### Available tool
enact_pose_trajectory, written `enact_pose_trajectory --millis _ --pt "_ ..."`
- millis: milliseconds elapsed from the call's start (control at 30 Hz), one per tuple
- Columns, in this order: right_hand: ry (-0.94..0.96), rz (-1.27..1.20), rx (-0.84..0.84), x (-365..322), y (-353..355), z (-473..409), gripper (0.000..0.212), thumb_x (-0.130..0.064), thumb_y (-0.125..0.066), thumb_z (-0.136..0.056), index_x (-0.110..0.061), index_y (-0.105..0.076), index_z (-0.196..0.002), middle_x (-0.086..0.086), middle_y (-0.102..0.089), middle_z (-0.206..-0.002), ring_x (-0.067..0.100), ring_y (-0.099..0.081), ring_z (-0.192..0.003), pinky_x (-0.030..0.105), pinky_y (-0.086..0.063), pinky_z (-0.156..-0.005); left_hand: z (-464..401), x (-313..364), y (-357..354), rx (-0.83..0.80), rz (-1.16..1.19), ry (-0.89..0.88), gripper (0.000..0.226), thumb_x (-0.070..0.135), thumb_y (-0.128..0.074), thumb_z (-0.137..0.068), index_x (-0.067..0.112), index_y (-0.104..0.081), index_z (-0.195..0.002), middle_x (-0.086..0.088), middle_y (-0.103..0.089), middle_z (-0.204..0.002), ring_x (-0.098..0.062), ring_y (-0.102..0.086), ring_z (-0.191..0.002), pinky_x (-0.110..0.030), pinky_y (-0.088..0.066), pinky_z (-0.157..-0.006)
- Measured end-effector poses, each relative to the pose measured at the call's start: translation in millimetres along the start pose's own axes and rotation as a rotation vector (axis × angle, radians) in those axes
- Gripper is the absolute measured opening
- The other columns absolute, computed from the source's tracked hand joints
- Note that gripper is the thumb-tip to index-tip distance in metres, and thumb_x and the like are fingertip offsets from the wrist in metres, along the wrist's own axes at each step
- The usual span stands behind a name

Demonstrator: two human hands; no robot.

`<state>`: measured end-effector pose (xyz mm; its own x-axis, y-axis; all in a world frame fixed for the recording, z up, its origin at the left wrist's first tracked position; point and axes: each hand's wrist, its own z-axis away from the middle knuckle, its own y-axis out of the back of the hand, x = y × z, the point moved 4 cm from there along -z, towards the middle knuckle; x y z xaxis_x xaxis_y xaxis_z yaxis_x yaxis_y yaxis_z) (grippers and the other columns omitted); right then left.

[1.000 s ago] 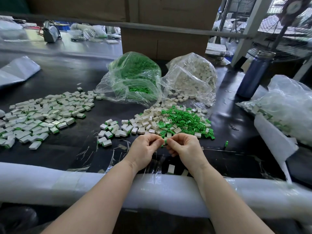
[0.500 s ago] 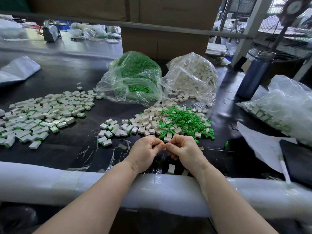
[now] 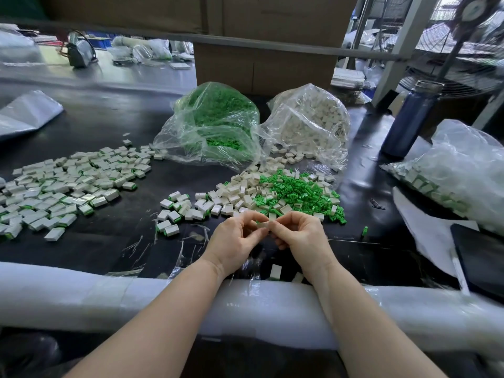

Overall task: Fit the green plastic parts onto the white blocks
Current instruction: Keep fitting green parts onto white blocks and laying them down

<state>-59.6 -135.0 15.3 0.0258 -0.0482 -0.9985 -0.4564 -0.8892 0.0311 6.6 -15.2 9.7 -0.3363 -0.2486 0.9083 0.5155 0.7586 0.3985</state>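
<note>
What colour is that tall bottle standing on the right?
Dark blue, with a silvery cap; the bottle shows clearly in the head view.

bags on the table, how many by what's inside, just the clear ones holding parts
bag of green parts: 1
bag of plain white blocks: 1
bag of white blocks showing green, right edge: 1
total: 3

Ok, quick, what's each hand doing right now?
Left hand: pinching one end of a white block.
Right hand: pinching the other end of the same block.
</note>
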Motion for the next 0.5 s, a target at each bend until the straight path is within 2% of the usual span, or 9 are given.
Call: enact_pose_trajectory --millis 200,400,500 --pt "0.056 0.094 -0.036 -0.5 -3.6 -0.1 0.014 0.001 -0.067 -0.082 -0.008 -0.061 -0.072 0.009 -0.059 -0.064 0.009 -0.051 -0.053 0.016 -0.044 -0.048 0.5 2.2 2.2 0.025 -0.01 -0.001 0.004 0.018 -0.067 -0.084 0.021 -0.067 -0.086 -0.002 -0.07 -0.085 -0.016 -0.066 -0.084 -0.028 -0.053 -0.082" --pt "0.097 0.088 -0.067 0.3 -5.0 -1.1 0.018 0.003 -0.066 -0.081 -0.012 -0.062 -0.071 0.017 -0.059 -0.072 0.02 -0.05 -0.062 0.02 -0.042 -0.049 -0.5 0.4 4.0 0.038 0.009 0.027 0.012 0.008 -0.064 -0.082 0.019 -0.066 -0.083 -0.004 -0.069 -0.083 -0.017 -0.064 -0.081 -0.029 -0.051 -0.08" --pt "0.105 0.082 -0.068 1.5 -4.3 -1.6 0.019 0.003 -0.066 -0.081 -0.012 -0.063 -0.071 0.016 -0.059 -0.072 0.019 -0.05 -0.061 0.02 -0.042 -0.05 -0.3 0.9 4.0 0.029 0.053 0.036 0.013 0.006 -0.064 -0.082 0.019 -0.065 -0.081 -0.007 -0.068 -0.081 -0.017 -0.061 -0.077 -0.03 -0.051 -0.077"
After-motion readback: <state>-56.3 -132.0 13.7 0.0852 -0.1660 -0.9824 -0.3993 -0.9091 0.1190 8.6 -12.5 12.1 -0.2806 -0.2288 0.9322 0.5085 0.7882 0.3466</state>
